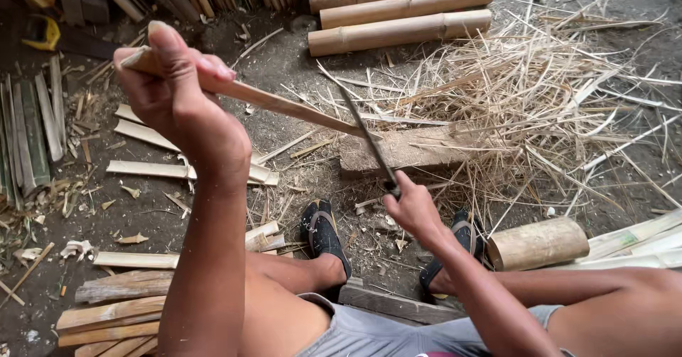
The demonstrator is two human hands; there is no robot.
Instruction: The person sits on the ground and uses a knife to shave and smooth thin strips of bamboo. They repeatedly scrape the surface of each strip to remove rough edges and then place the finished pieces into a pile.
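**Bamboo strip under the blade on a littered dirt floor**

A dark dirt floor [298, 66] fills the frame, strewn with split bamboo at the left and a heap of pale shavings [526, 94] at the upper right. Three bamboo poles [401, 9] lie at the top centre. The left hand [177, 94], upper left, has its fingers wrapped round a bamboo strip [284, 105] that slants down to a wooden block [405, 151] at centre. The right hand [412, 208], fingers closed round the handle, holds a knife [366, 133] whose blade meets the strip just above the block.
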